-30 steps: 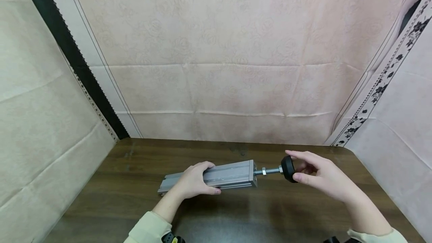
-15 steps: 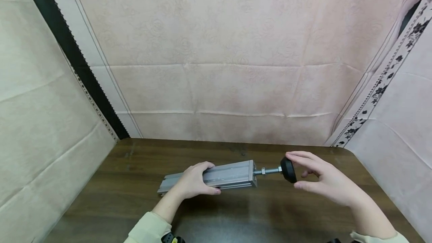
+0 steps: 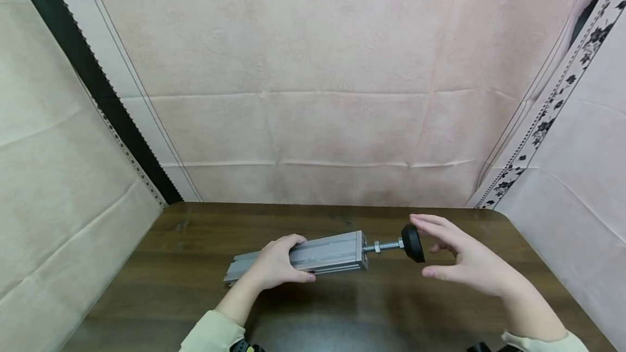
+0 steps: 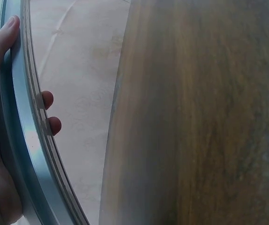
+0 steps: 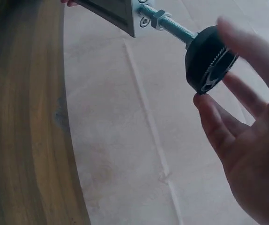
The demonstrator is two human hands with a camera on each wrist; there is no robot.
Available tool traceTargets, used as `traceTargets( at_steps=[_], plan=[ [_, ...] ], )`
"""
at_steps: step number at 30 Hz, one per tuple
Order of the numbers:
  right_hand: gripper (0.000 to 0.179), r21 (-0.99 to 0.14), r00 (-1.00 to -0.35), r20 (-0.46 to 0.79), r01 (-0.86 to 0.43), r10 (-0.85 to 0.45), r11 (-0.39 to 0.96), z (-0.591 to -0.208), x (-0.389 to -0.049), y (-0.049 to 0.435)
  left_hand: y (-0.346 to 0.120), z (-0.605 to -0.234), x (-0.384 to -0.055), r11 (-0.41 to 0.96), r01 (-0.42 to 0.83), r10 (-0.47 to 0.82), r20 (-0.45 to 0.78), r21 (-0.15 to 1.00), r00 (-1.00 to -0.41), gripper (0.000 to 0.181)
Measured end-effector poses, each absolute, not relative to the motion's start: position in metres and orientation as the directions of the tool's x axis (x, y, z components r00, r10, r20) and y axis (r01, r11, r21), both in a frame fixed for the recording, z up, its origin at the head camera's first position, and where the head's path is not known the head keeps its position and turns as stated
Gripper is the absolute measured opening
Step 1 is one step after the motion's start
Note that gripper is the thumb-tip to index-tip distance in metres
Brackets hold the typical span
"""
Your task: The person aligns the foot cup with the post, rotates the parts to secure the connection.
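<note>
My left hand [image 3: 280, 265] grips a grey aluminium profile [image 3: 332, 251] over the table, thumb along the near side. In the left wrist view, two of its fingertips [image 4: 54, 125] show past the far edge of the profile. From the profile's right end plate sticks a threaded rod [image 3: 388, 246] with a hex nut [image 5: 160, 21] on it. A black round levelling foot [image 3: 413, 243] caps the rod. Around that foot my right hand [image 3: 469, 265] is spread, one fingertip right at its rim and the thumb [image 3: 435, 271] apart from it.
The dark wooden table [image 3: 313, 319] reaches back to a pale cloth curtain [image 3: 313, 124]. More cloth hangs on the left side [image 3: 73, 178] and the right side [image 3: 577, 178], close beside the table's edges.
The right hand's fingers and thumb have loosened from the black levelling foot and spread wider. The left hand keeps its grip on the profile; the whole head view has shifted slightly.
</note>
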State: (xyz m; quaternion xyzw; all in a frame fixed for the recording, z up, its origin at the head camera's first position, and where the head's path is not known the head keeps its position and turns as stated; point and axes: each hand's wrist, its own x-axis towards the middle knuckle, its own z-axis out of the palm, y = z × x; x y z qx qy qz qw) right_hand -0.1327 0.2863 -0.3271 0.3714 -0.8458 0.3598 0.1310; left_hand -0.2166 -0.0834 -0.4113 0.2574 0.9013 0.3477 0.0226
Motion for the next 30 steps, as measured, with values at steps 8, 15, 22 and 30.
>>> traceTargets(
  at_steps=[8, 15, 22, 30],
  plan=[
    [0.067, -0.481, -0.706, 0.535, -0.707, -0.465, 0.519, -0.323, -0.132, 0.277, -0.083, -0.412, -0.217, 0.635, 0.449, 0.484, 0.129, 0.628, -0.865, 0.077],
    [0.061, -0.495, -0.693, 0.606, -0.713, -0.391, 0.496, -0.322, -0.135, 0.270, -0.082, -0.412, -0.215, 0.625, 0.455, 0.492, 0.132, 0.634, -0.861, 0.076],
    [0.074, -0.562, -0.705, 0.554, -0.709, -0.442, 0.426, -0.315, -0.128, 0.271, -0.084, -0.410, -0.215, 0.606, 0.438, 0.482, 0.131, 0.664, -0.866, 0.074],
    [0.079, -0.487, -0.603, 0.547, -0.793, -0.581, 0.365, -0.314, -0.124, 0.279, -0.088, -0.408, -0.216, 0.585, 0.435, 0.494, 0.124, 0.684, -0.860, 0.072]
  ],
)
